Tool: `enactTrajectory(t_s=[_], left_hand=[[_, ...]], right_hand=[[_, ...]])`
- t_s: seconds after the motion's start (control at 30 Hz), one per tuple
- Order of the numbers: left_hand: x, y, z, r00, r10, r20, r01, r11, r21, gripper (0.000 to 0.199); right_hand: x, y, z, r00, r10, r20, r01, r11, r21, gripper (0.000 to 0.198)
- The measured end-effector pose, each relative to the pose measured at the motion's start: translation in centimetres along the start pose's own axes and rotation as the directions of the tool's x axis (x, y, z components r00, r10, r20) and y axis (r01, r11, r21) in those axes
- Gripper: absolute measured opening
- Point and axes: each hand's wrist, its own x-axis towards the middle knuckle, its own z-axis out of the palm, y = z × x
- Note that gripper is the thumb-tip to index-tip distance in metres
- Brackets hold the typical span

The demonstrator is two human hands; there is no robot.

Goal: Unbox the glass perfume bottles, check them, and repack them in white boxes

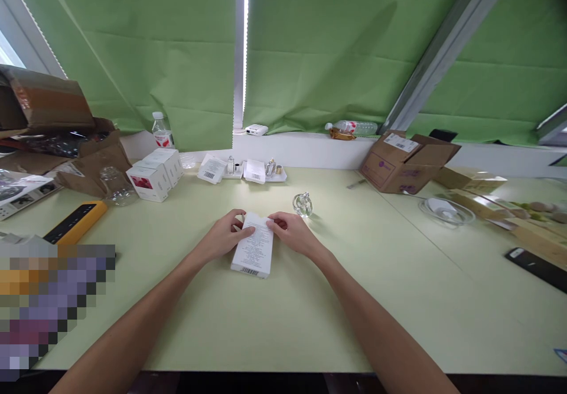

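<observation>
A white printed carton (253,251) with a barcode at its near end lies on the table in front of me, slightly tilted to one side. My left hand (225,234) grips its upper left edge, thumb on the printed face. At the upper right corner my right hand (292,230) pinches the carton's far end with thumb and fingers. Just beyond the right hand stands a clear glass bottle (303,204), apart from both hands. Whether the carton's far flap is open is hard to see behind the fingers.
White boxes (153,175) and a clear jar (116,187) stand at the back left. Small bottles with white cartons (254,171) line the wall. Farther right are a cardboard box (398,163), a coiled white cable (445,211) and a black phone (538,269). A yellow-black power strip (82,222) lies left.
</observation>
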Motion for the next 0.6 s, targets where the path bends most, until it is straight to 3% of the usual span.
enactTrajectory(t_s=[0.6], left_hand=[[0.11,-0.35,-0.11,1.000,0.001,0.018,-0.001,1.000,0.016,0.058]], right_hand=[[0.04,-0.16,-0.08,1.000,-0.002,-0.008,0.002,1.000,-0.018,0.027]])
